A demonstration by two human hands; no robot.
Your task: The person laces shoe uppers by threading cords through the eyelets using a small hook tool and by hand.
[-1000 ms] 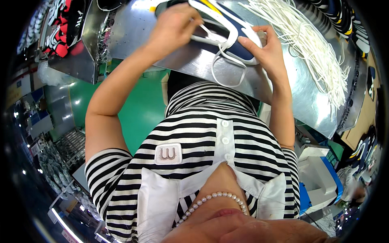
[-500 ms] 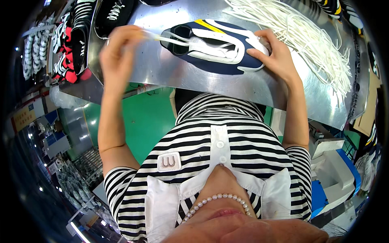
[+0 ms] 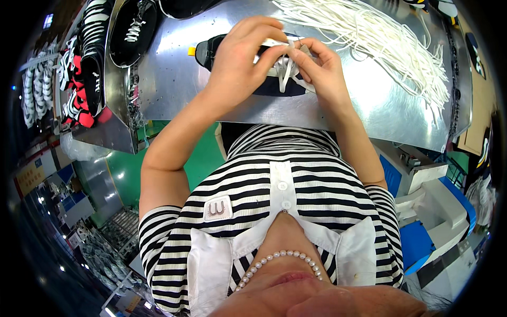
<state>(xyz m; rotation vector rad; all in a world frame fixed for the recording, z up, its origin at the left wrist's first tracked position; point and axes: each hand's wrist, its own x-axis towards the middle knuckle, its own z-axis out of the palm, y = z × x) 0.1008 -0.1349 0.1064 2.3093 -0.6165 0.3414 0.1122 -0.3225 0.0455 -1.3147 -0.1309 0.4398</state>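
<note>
A navy sneaker with white trim [image 3: 277,89] lies on the metal table, mostly covered by my hands, its black-lined opening toward the left. Over its front part my left hand [image 3: 240,61] is closed, thumb and fingers pinching a white shoelace [image 3: 285,76]. From the right my right hand [image 3: 326,71] meets it, thumb and fingers pressed together on the lace as well. A loop of that lace hangs down over the side of the shoe. The eyelets are hidden behind my fingers.
A large heap of loose white shoelaces [image 3: 391,55] covers the table's right side. A black shoe with white lacing [image 3: 133,34] sits at the far left, near more shoes [image 3: 94,68]. The metal table's near edge [image 3: 253,120] runs in front of my body.
My left hand has come right from beyond the shoe's opening to its front part. My right hand has left the toe and now pinches the lace there too.
</note>
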